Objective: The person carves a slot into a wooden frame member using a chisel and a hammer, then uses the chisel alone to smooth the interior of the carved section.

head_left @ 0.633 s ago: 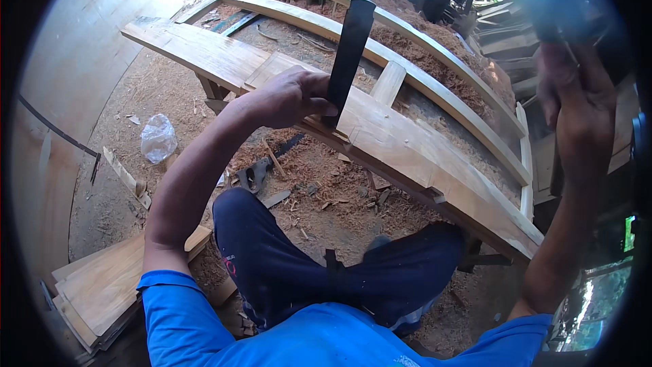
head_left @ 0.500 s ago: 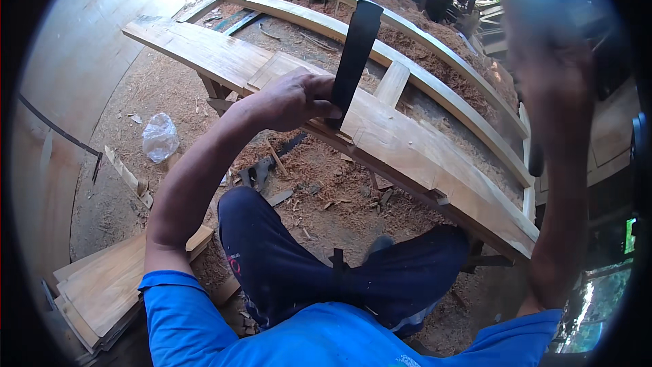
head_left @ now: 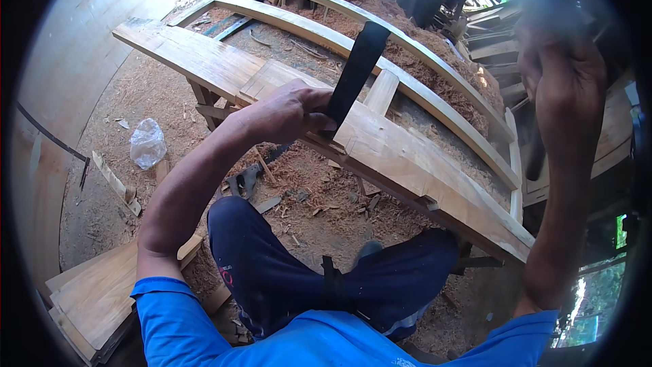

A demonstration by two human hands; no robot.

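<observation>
My left hand point(head_left: 292, 110) grips the lower end of a broad, dark flat blade point(head_left: 361, 61) between thumb and fingers. The blade stands tilted to the right, its lower end at the near edge of a long wooden plank point(head_left: 401, 146); where it meets the wood is hidden by my fingers. Raised at the upper right, my right hand point(head_left: 562, 85) is closed round a hammer-like tool, whose dark handle point(head_left: 536, 156) sticks out below the fist. The tool's upper end is a blur. Shallow cuts and a notch mark the plank.
Beyond the plank lies a curved wooden frame point(head_left: 299, 22) among shavings. A handsaw point(head_left: 246, 180) rests on the littered floor under the plank, with a clear plastic bag point(head_left: 147, 144) to its left. Stacked boards point(head_left: 95, 299) lie at lower left. My knees are below the plank.
The dark blade leans further right, its top lower. My right hand stays raised, slightly further right, and looks less blurred. The whole view has shifted slightly.
</observation>
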